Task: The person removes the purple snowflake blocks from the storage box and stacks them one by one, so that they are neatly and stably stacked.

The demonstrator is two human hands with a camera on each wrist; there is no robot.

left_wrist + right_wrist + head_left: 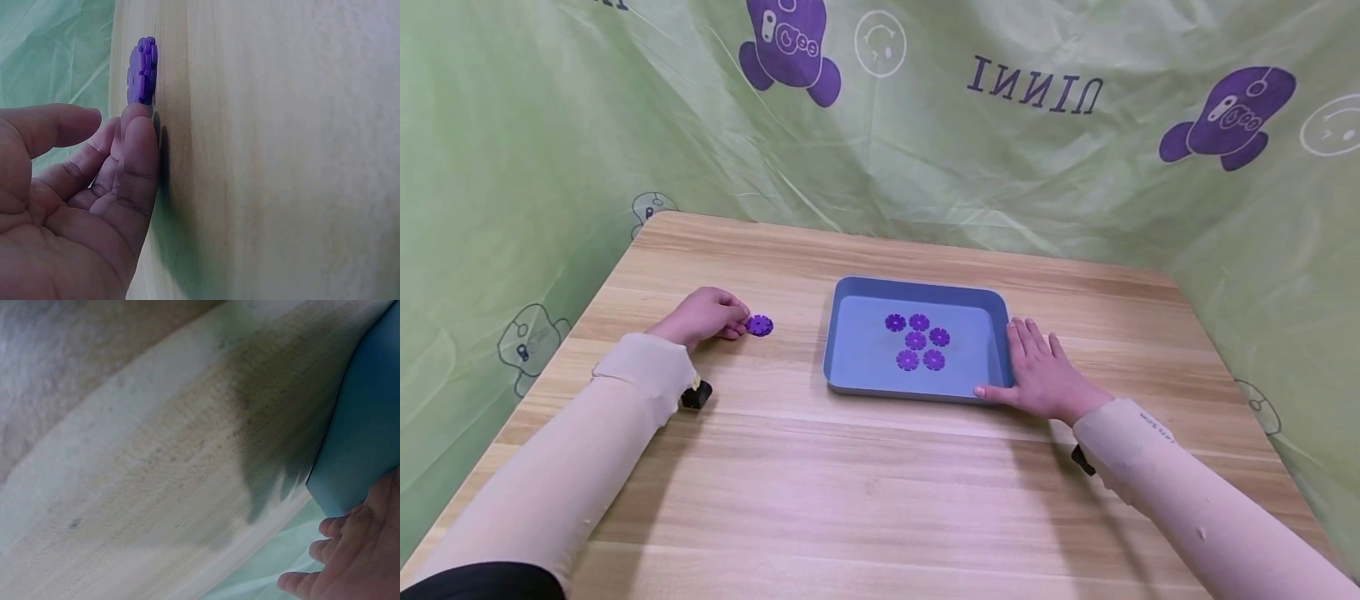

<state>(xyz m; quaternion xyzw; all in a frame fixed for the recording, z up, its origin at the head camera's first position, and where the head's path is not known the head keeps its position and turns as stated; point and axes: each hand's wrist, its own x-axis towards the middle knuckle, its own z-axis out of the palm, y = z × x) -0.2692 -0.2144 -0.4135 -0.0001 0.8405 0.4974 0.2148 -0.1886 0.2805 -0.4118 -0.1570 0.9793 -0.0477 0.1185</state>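
Observation:
Left of the tray, my left hand (711, 317) has its fingertips right at the near edge of a small stack of purple notched plastic discs (760, 325) on the table. In the left wrist view, the thumb (69, 128) stands apart from the discs (142, 70), and the fingers are loosely bent. My right hand (1041, 371) lies with spread fingers against the right wall of a shallow blue-grey tray (850, 367). Its thumb reaches over the near right corner. Several purple flower-like discs (915, 340) lie flat and apart inside the tray.
The wood-grain table (850, 500) spreads around the tray. Green printed cloth (925, 167) hangs behind it and on both sides. A small black device (696, 394) sits under the left wrist, another (1082, 460) under the right.

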